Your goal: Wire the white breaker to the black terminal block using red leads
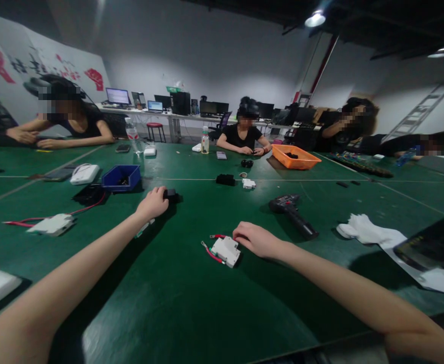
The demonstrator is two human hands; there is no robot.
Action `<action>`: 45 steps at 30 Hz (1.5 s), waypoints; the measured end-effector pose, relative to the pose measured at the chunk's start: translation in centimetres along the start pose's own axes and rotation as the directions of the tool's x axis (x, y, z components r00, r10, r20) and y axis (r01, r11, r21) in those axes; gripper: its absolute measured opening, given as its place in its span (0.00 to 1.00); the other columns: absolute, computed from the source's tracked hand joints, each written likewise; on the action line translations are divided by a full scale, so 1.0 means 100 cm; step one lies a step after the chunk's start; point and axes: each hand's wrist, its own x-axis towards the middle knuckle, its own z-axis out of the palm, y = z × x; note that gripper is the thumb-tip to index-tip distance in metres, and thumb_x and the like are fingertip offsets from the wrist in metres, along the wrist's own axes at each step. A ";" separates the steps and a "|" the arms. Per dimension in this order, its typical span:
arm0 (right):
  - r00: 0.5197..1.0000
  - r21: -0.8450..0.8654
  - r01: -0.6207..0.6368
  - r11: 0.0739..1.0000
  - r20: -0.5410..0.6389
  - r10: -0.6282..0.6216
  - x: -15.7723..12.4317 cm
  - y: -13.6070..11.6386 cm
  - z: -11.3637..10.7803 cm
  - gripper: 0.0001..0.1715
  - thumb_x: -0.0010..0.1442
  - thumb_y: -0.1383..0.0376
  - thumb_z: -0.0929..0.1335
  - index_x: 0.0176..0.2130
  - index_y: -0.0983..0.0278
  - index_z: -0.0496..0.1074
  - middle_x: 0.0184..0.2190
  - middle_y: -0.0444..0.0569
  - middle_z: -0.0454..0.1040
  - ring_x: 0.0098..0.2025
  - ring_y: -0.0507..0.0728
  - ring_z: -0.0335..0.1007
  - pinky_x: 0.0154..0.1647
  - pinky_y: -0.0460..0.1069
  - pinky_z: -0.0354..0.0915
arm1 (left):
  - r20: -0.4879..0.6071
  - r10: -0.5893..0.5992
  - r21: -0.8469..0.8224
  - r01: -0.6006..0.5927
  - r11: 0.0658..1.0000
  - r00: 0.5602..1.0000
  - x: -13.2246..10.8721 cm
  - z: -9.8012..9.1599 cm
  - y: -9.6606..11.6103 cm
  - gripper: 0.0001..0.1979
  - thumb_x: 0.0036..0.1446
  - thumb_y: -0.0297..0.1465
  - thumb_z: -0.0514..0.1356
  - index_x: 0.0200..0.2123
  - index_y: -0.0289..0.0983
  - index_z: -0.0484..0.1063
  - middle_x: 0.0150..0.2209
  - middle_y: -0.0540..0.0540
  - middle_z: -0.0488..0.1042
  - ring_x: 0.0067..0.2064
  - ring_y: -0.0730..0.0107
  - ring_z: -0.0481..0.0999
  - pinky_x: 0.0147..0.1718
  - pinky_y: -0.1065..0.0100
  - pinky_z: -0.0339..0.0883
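My left hand (153, 203) is stretched forward, its fingers closed round the near end of a small black block (171, 195) on the green table. Under that wrist a white and green piece (144, 229) shows in part. My right hand (255, 238) lies low over the table with curled fingers at the right edge of a white circuit breaker (225, 251). Short red wires (213, 254) with metal lugs stick out of the breaker to the left. The fingertips look pinched at its corner, partly hidden.
A black cordless screwdriver (293, 215) lies to the right, before crumpled white paper (369, 230). On the left are a blue bin (121, 178) and another wired breaker (53, 224). Farther off stand an orange basket (295, 156) and bottles (205, 140). Several people sit around the table (191, 303).
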 end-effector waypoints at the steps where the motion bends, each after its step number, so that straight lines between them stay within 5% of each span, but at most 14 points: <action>1: 1.000 0.004 0.018 1.000 0.018 -0.018 -0.003 -0.005 -0.001 0.12 0.69 0.64 0.63 0.45 0.63 0.75 0.44 0.52 0.73 0.45 0.58 0.70 0.45 0.53 0.69 | 0.004 -0.006 -0.002 0.006 1.000 1.000 0.000 0.000 0.000 0.30 0.60 0.37 0.49 0.64 0.35 0.58 0.58 0.33 0.66 0.58 0.45 0.68 0.55 0.51 0.65; 5: 0.993 0.005 0.105 0.994 0.050 -0.105 -0.001 -0.005 -0.005 0.12 0.69 0.62 0.64 0.45 0.62 0.76 0.45 0.52 0.73 0.45 0.59 0.71 0.45 0.53 0.68 | 0.021 -0.021 -0.012 0.021 1.000 1.000 -0.001 -0.001 0.002 0.33 0.59 0.44 0.50 0.64 0.36 0.58 0.59 0.32 0.66 0.58 0.44 0.68 0.54 0.52 0.66; 9: 0.984 -0.101 0.112 0.989 -0.125 -0.124 0.036 0.027 -0.013 0.12 0.68 0.61 0.65 0.45 0.63 0.75 0.45 0.54 0.72 0.47 0.60 0.70 0.49 0.55 0.67 | 0.010 -0.010 -0.006 0.010 1.000 1.000 -0.002 -0.001 0.003 0.38 0.59 0.54 0.48 0.65 0.36 0.57 0.59 0.31 0.66 0.58 0.40 0.68 0.52 0.50 0.66; 13: 0.957 -0.282 -0.064 0.957 -0.290 -0.022 0.101 0.075 -0.024 0.14 0.66 0.61 0.66 0.49 0.64 0.73 0.50 0.56 0.70 0.52 0.62 0.67 0.56 0.56 0.63 | 0.010 0.011 0.001 -0.011 1.000 1.000 -0.004 -0.002 0.004 0.39 0.61 0.58 0.43 0.66 0.41 0.57 0.57 0.31 0.66 0.58 0.39 0.68 0.51 0.49 0.67; 22: 0.887 -0.235 -0.347 0.908 -0.396 0.236 0.224 0.152 -0.037 0.35 0.62 0.56 0.68 0.64 0.66 0.61 0.63 0.65 0.62 0.63 0.74 0.57 0.60 0.68 0.57 | -0.013 -0.019 0.006 0.019 1.000 1.000 -0.007 -0.008 0.009 0.36 0.63 0.57 0.43 0.60 0.38 0.64 0.53 0.32 0.70 0.56 0.44 0.70 0.50 0.53 0.67; 31: 0.922 -0.205 -0.352 0.913 -0.247 0.300 0.237 0.195 -0.043 0.24 0.53 0.64 0.74 0.51 0.63 0.74 0.50 0.55 0.76 0.51 0.63 0.72 0.55 0.56 0.66 | -0.021 -0.085 -0.008 0.085 0.996 0.996 -0.010 -0.012 0.013 0.34 0.64 0.56 0.40 0.53 0.37 0.68 0.51 0.33 0.73 0.53 0.46 0.72 0.49 0.53 0.66; 40: 0.845 -0.096 -0.394 0.914 -0.429 0.319 0.269 0.202 -0.046 0.24 0.62 0.62 0.68 0.56 0.66 0.69 0.55 0.57 0.72 0.54 0.61 0.70 0.58 0.55 0.65 | -0.039 -0.090 0.007 0.090 0.996 0.995 -0.011 -0.011 0.012 0.31 0.66 0.53 0.39 0.51 0.37 0.69 0.49 0.34 0.75 0.50 0.45 0.74 0.46 0.53 0.67; 45: 0.880 -0.064 -0.336 0.940 -0.378 0.289 0.294 0.192 -0.035 0.20 0.60 0.66 0.69 0.52 0.67 0.74 0.51 0.57 0.75 0.52 0.62 0.72 0.58 0.56 0.65 | -0.027 -0.089 -0.015 0.089 0.996 0.996 -0.011 -0.012 0.012 0.31 0.66 0.53 0.40 0.51 0.37 0.69 0.48 0.35 0.75 0.50 0.46 0.74 0.46 0.54 0.67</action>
